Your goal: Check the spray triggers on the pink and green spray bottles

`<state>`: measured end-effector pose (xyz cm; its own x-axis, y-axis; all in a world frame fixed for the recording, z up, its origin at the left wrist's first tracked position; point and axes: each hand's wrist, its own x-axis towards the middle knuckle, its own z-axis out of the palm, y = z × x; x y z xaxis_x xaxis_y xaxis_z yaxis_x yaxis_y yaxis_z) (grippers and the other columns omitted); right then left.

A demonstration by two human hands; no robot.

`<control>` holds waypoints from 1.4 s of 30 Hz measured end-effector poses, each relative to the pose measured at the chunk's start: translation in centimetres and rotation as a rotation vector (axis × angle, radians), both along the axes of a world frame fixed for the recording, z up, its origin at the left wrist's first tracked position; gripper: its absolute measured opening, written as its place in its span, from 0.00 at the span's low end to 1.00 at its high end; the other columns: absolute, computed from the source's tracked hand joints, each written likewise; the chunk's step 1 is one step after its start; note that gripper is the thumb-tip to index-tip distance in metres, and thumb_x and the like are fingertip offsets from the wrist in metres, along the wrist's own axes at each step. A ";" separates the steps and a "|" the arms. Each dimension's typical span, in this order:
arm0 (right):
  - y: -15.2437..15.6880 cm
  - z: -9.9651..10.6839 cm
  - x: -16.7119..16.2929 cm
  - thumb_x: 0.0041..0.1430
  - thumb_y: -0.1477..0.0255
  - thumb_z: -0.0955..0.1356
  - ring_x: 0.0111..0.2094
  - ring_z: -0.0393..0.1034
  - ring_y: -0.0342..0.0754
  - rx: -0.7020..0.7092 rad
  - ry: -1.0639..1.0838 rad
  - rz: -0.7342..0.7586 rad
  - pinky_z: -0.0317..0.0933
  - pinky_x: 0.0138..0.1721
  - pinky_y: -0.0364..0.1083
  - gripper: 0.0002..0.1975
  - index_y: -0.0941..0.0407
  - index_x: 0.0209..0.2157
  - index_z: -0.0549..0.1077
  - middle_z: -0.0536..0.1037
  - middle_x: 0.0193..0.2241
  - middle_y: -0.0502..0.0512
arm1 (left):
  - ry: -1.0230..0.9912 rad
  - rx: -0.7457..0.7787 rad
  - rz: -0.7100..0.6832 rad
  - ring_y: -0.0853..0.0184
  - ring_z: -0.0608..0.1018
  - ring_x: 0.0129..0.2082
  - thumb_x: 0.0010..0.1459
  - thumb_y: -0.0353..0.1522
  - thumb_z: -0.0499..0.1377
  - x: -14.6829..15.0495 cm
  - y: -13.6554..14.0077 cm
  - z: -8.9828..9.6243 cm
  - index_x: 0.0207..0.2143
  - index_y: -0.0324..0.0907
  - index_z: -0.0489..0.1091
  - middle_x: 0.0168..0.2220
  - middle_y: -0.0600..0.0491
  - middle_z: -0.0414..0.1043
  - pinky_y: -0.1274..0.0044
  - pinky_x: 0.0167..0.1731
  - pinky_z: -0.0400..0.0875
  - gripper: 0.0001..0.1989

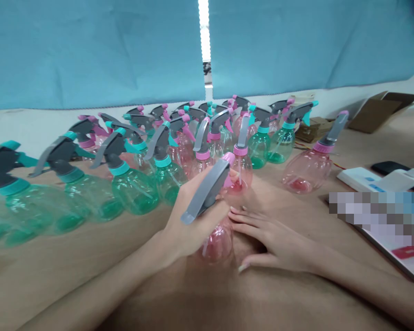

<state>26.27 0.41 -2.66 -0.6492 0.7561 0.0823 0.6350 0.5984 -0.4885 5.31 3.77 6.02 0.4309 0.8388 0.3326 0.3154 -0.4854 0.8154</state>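
In front of me, a pink transparent spray bottle point(216, 246) with a grey spray head and pink nozzle stands on the table. My left hand point(183, 232) is wrapped round its neck, below the grey head; the cap is hidden by the fingers. At the bottle's right side lies my right hand point(278, 236), its fingers stretched out and a little apart. Its fingertips are close to the bottle and the left hand; whether they touch cannot be told. Just beyond the hands stands another pink spray bottle point(241, 177).
Rows of spray bottles, green point(134, 193) and pink, spread left and behind. One pink bottle point(308, 168) stands apart at right. A white device point(359, 181), a blurred-out flat item point(382, 225) and a cardboard box point(372, 115) lie on the right. Blue cloth point(106, 50) hangs behind.
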 end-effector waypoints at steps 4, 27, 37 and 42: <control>-0.2 -0.1 0.2 0.57 0.49 0.66 0.65 0.49 0.60 0.019 0.015 -0.022 0.47 0.63 0.62 0.39 0.57 0.63 0.60 0.57 0.64 0.63 | 0.014 0.068 -0.005 0.64 0.72 0.26 0.51 0.30 0.52 0.0 0.0 -0.1 0.40 0.49 0.70 0.28 0.57 0.69 0.72 0.27 0.71 0.14; -0.2 0.2 0.3 0.63 0.52 0.62 0.66 0.48 0.57 -0.036 -0.020 -0.049 0.47 0.64 0.60 0.33 0.57 0.63 0.60 0.55 0.65 0.60 | -0.024 0.089 -0.030 0.68 0.67 0.23 0.51 0.27 0.52 0.1 -0.3 -0.4 0.33 0.47 0.65 0.26 0.58 0.66 0.74 0.25 0.63 0.07; -0.2 0.2 0.3 0.64 0.52 0.61 0.66 0.47 0.56 -0.035 -0.050 -0.045 0.46 0.65 0.59 0.34 0.58 0.64 0.59 0.54 0.66 0.61 | -0.073 0.182 -0.070 0.70 0.62 0.20 0.50 0.27 0.50 0.3 0.0 -0.3 0.36 0.45 0.66 0.24 0.59 0.63 0.77 0.21 0.60 0.11; -0.2 0.0 0.3 0.64 0.53 0.62 0.66 0.49 0.56 -0.024 -0.009 -0.053 0.47 0.64 0.59 0.33 0.57 0.63 0.60 0.56 0.65 0.60 | -0.026 0.189 -0.015 0.68 0.66 0.21 0.50 0.29 0.50 0.3 -0.2 -0.1 0.37 0.46 0.69 0.24 0.58 0.66 0.76 0.20 0.62 0.13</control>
